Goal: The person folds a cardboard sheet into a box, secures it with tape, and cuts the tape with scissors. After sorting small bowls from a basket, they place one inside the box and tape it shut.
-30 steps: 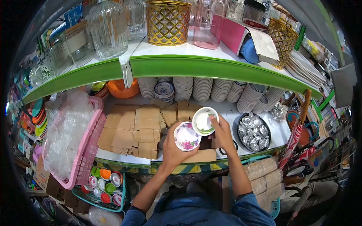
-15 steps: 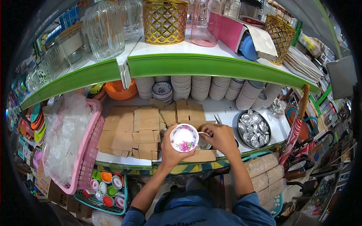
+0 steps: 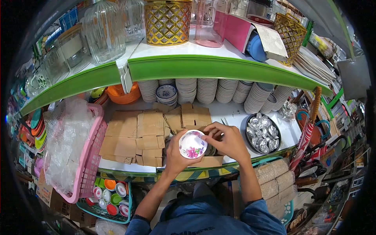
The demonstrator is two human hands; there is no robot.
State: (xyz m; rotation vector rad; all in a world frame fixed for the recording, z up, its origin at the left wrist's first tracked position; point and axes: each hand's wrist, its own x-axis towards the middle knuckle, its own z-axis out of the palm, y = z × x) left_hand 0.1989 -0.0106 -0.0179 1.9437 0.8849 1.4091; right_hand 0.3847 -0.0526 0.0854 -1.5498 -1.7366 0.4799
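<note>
A small white bowl with pink flowers (image 3: 192, 144) is held by my left hand (image 3: 177, 153), its fingers wrapped round the left and lower side. My right hand (image 3: 228, 141) is at the bowl's right rim, its fingers bent and thumb near the rim; whether it pinches anything is hidden. Under both hands lies an opened cardboard box (image 3: 207, 161), its contents mostly covered by the hands. Flattened brown cardboard (image 3: 150, 135) lies to the left on the white shelf. The tips of scissors (image 3: 224, 122) show beyond my right hand.
Stacked bowls (image 3: 206, 91) line the shelf's back. A dark round pan (image 3: 263, 133) of foil-like pieces sits right. A pink basket (image 3: 91, 156) with bubble wrap stands left. The green shelf edge (image 3: 219, 68) overhangs. Below are a teal basket (image 3: 103, 215) and wrapped bundles (image 3: 272, 180).
My right hand has moved from the box to the rim of the bowl. The light cup rim seen at its fingers earlier no longer shows. The view has shifted slightly.
</note>
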